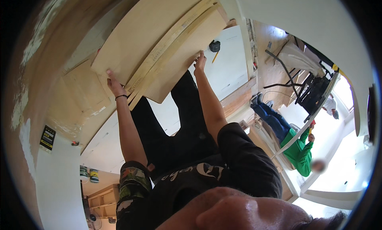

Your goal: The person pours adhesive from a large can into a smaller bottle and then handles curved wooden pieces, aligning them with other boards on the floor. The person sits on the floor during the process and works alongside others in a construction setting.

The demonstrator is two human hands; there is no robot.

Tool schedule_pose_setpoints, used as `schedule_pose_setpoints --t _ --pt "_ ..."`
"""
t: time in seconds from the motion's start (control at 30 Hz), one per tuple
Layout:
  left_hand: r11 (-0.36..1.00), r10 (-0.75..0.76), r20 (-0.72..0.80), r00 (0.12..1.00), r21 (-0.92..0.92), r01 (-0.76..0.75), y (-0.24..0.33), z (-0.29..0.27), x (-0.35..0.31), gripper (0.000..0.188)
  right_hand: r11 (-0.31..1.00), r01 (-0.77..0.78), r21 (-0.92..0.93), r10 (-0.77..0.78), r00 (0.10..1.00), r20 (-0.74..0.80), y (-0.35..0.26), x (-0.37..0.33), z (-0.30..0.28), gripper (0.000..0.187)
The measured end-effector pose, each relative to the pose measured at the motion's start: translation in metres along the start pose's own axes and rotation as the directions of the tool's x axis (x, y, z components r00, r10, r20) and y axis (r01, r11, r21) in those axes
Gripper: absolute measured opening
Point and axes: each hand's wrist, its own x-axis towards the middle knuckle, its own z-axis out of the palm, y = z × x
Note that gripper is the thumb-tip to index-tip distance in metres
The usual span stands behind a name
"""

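Observation:
A light plywood panel (135,39) is in front of me, with long timber strips (159,48) running across it. More plywood (179,60) shows on the strips' near side; whether it is one sheet or two, I cannot tell. My left hand (114,84) is closed on the plywood's left end, thumb on top, remaining fingers mostly hidden. At the near right edge, my right hand (200,63) grips the nearer plywood, its fingers partly out of sight. Just beyond that hand, a black tape measure (215,46) lies beside a yellow pencil (215,57) on a white board (232,54).
A person in a green top (298,150) stands off to the right, and another person (331,106) is farther away. Dark metal-framed equipment (310,90) stands at the right. Small containers (94,176) and a fan (93,220) are at lower left.

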Motion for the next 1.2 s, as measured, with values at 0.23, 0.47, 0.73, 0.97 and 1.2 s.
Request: schedule_pose_setpoints --t 0.23,0.47,0.73,0.97,1.2 --pt "0.999 0.036 0.030 0.999 -0.012 -0.036 0.029 0.006 -0.030 0.089 0.878 -0.229 0.421 0.106 0.950 0.295 -0.017 -0.005 0.004 0.072" --pt "0.985 -0.028 0.088 0.996 0.174 0.012 0.029 -0.016 -0.008 0.086 0.775 -0.444 0.449 -0.022 0.691 0.722 -0.012 -0.001 -0.002 0.062" --pt "0.496 -0.259 0.356 0.898 0.847 -0.192 0.068 -0.060 -0.049 0.109 0.769 -0.499 0.401 -0.078 0.548 0.833 -0.022 -0.010 -0.022 0.060" --pt "-0.053 0.028 0.502 0.865 0.865 -0.500 0.098 -0.055 -0.156 0.090 0.831 -0.366 0.419 -0.116 0.622 0.774 -0.040 -0.075 -0.048 0.066" --pt "-0.041 0.066 0.661 0.748 0.750 -0.660 0.178 -0.040 -0.235 0.056 0.755 -0.418 0.506 -0.069 0.716 0.695 -0.041 -0.143 -0.111 0.067"
